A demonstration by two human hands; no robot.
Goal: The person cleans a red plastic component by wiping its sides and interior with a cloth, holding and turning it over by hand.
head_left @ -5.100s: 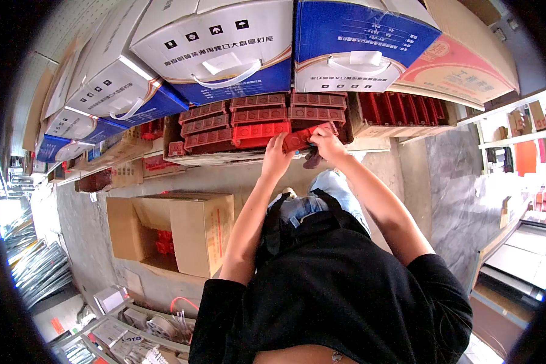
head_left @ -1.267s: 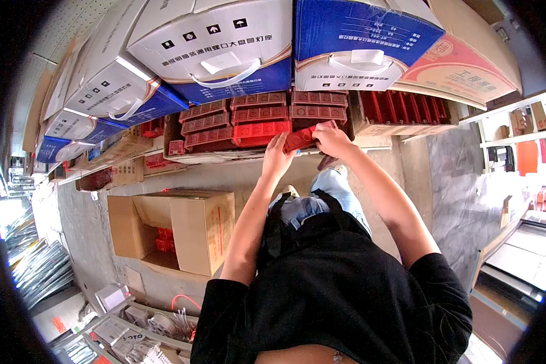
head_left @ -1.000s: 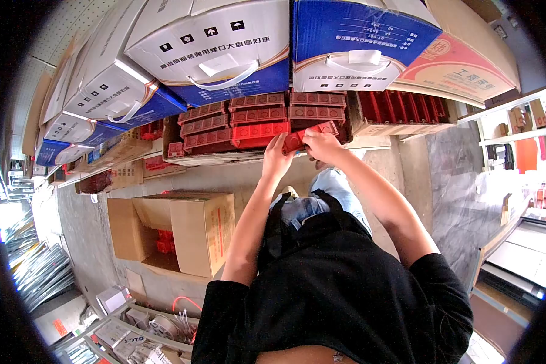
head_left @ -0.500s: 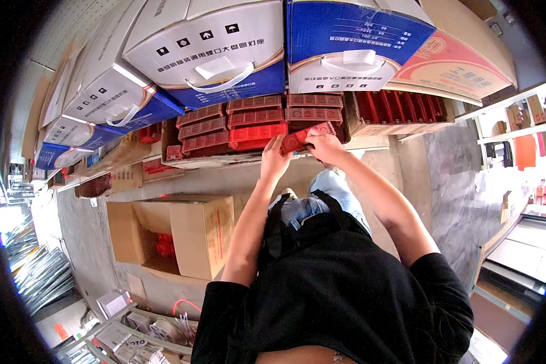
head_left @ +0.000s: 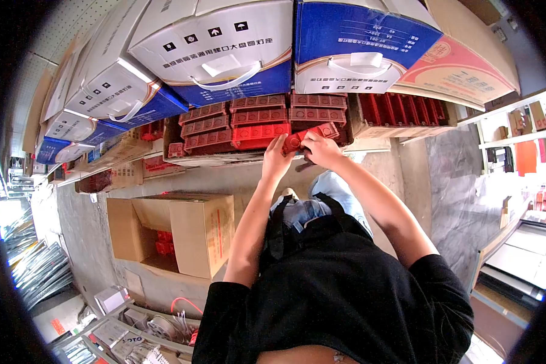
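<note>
A red plastic strip with round marks (head_left: 293, 142) is held tilted at the front edge of a carton of stacked red strips (head_left: 260, 115). My left hand (head_left: 276, 158) grips its left end with the fingers closed. Further right, my right hand (head_left: 323, 150) pinches the same strip near its middle, and the right end sticks out past the fingers. A dark item (head_left: 306, 165), too small to make out, shows just below my right hand.
White and blue cartons (head_left: 224, 51) stand above the strips. Another box of red pieces (head_left: 400, 109) is to the right. An open cardboard box (head_left: 191, 233) with red pieces sits on the floor at left. Lower left is a rack of goods (head_left: 158, 327).
My right hand has shifted slightly along the red strip, from near its right end toward its middle. My left hand keeps its grip at the left end.
</note>
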